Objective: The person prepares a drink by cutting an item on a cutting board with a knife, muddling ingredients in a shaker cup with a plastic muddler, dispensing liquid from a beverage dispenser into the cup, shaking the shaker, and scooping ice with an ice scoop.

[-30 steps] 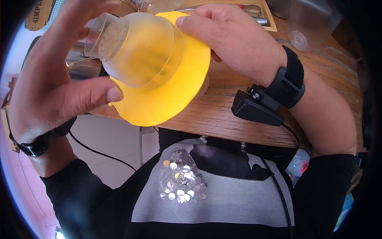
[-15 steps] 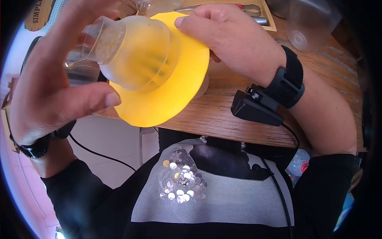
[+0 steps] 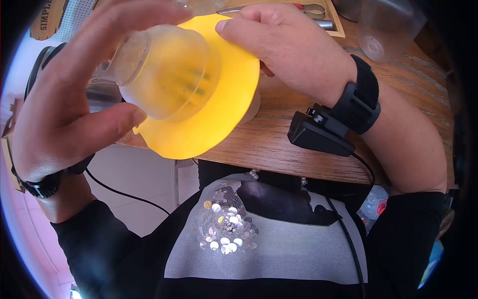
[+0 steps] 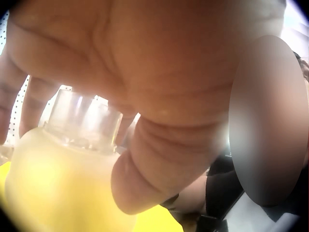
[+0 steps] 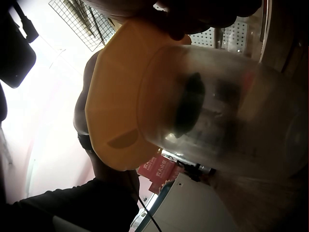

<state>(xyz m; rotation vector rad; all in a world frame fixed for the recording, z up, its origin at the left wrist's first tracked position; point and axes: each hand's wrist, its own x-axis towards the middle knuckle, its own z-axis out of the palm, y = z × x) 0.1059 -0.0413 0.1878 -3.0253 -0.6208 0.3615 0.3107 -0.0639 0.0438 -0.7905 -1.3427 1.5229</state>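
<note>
A yellow disc with a wide brim (image 3: 219,109) is held tilted above the table edge. On its near side stands a frosted clear plastic cup (image 3: 164,70), base pointing up and left; dark green streaks show through it. My right hand (image 3: 284,42) pinches the disc's upper right rim, thumb on top. My left hand (image 3: 64,94) arches around the cup's base, fingers over the far side and thumb beside the lower wall. In the right wrist view a larger clear plastic container (image 5: 231,140) sits on the disc's other side, with a dark green thing (image 5: 190,104) inside.
A clear plastic container (image 3: 388,30) stands at the table's back right. A wooden tray (image 3: 341,25) with metal tools lies behind the right hand. A cable (image 3: 124,197) runs from the left wrist. The wooden table's front edge (image 3: 279,172) meets the person's lap.
The cup and disc have tilted slightly, and the cup's base has swung down a little. My left fingers have come over it to the right. The right hand keeps its pinch almost in place.
</note>
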